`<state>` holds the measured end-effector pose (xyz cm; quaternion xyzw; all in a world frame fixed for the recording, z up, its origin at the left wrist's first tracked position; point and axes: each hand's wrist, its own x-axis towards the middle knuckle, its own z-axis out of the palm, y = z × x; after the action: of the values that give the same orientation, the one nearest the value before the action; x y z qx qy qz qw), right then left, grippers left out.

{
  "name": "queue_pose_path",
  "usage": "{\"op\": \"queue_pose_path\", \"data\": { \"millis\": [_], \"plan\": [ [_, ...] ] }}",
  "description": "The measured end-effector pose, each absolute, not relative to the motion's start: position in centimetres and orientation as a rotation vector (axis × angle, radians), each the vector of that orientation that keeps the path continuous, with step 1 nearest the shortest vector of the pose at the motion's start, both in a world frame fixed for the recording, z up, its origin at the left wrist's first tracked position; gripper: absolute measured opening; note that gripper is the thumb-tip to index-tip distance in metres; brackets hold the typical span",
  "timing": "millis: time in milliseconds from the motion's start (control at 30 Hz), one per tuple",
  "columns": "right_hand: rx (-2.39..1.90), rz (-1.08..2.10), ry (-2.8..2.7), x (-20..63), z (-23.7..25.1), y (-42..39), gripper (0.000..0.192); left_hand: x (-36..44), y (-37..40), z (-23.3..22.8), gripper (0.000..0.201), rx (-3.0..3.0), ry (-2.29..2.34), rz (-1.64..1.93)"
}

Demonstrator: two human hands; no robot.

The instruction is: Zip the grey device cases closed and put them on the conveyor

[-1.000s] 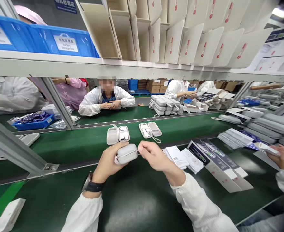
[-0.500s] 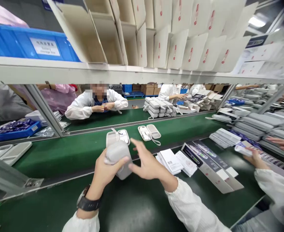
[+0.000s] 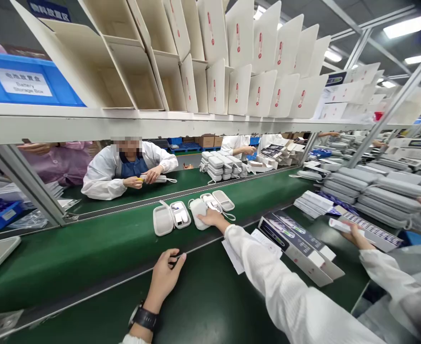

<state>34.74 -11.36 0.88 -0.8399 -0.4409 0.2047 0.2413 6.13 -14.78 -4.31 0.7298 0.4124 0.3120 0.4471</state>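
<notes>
My right hand (image 3: 214,219) reaches out over the green conveyor belt (image 3: 99,243) and grips a closed grey zip case (image 3: 198,212) that lies on the belt. The case sits between two open grey cases, one to the left (image 3: 170,218) and one to the right (image 3: 218,200), each with a white device inside. My left hand (image 3: 165,276), with a black watch on the wrist, rests at the near rim of the belt, fingers apart and holding nothing.
Printed leaflets (image 3: 237,255) and a long product box (image 3: 299,243) lie on the dark mat to the right. A co-worker's hand (image 3: 353,233) holds a white device there. Stacked grey cases (image 3: 375,191) stand further right, and a person (image 3: 124,167) sits across the belt.
Both hands held the closed case close to me, the right pulling its zip. Now my right hand has carried it forward onto the belt, and my left hand has let go and dropped to the belt's rim.
</notes>
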Motion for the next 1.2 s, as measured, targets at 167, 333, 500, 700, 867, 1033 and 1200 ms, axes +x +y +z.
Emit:
{"op": "queue_pose_path", "data": {
  "millis": [167,333,500,700,867,1033,1200],
  "plan": [
    [-2.511,0.368,-0.91,41.8,2.7,-11.8,0.059,6.1,-15.0,-4.7,0.049,1.919,1.015,0.789],
    [-2.633,0.389,-0.646,47.4,2.5,-13.8,0.036,6.3,-15.4,-4.6,0.043,1.983,1.009,0.8],
    [-2.61,0.33,-0.732,49.2,2.1,-13.6,0.031,6.1,-15.3,-4.7,0.042,1.96,1.011,0.776],
    [-2.482,0.172,-1.151,47.5,0.7,-12.7,0.06,5.9,-15.4,-4.8,0.04,1.964,0.989,0.727],
    [-2.502,0.217,-1.288,47.1,-0.7,-13.3,0.08,6.0,-15.5,-4.9,0.04,1.97,0.969,0.713],
    [-2.525,0.252,-1.224,46.5,-1.1,-13.7,0.082,6.2,-15.6,-4.7,0.041,1.968,0.954,0.684],
    [-2.365,0.325,-1.059,46.3,1.1,-14.0,0.061,5.8,-15.4,-5.2,0.043,1.869,0.942,0.687]
  ]
}}
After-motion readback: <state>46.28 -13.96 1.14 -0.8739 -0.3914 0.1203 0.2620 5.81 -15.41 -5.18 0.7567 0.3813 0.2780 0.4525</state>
